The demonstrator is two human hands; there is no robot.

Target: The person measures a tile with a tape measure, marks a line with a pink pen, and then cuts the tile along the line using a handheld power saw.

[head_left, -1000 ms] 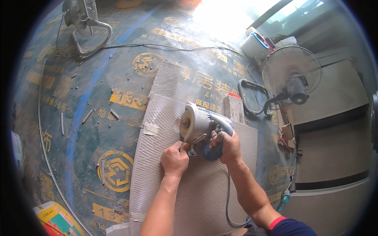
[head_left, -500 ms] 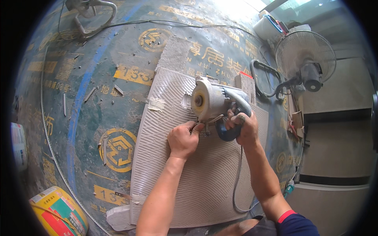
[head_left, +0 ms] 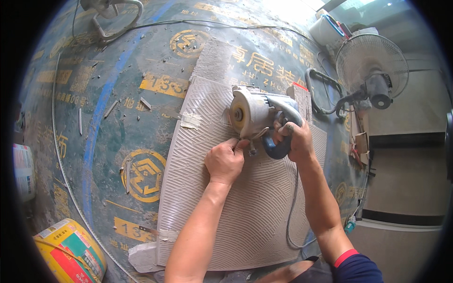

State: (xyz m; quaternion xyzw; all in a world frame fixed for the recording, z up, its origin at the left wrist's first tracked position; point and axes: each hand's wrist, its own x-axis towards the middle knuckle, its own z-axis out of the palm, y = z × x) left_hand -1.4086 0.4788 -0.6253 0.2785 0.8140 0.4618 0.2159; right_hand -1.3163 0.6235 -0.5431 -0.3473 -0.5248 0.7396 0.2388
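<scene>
A large grey tile [head_left: 245, 207], ribbed back side up, lies on the printed blue-green floor sheet [head_left: 118, 118]. A handheld electric cutter [head_left: 257, 113] with a round blade guard and blue handle stands on the tile's upper part. My right hand [head_left: 295, 141] grips the cutter's blue handle. My left hand [head_left: 225, 161] rests on the tile just below the blade guard, its fingertips touching the cutter's lower fitting. The cutter's grey cord [head_left: 290, 212] runs down over the tile beside my right forearm.
A standing fan [head_left: 373, 68] is at the upper right beside a white bucket [head_left: 328, 29]. Another fan base [head_left: 113, 12] sits top left. A yellow sack [head_left: 68, 252] lies bottom left. Tile scraps and a cable [head_left: 188, 23] litter the floor sheet.
The view has shifted closer and slightly down over the tile. Both hands keep their places on the cutter, with the left hand's fingers working at its underside.
</scene>
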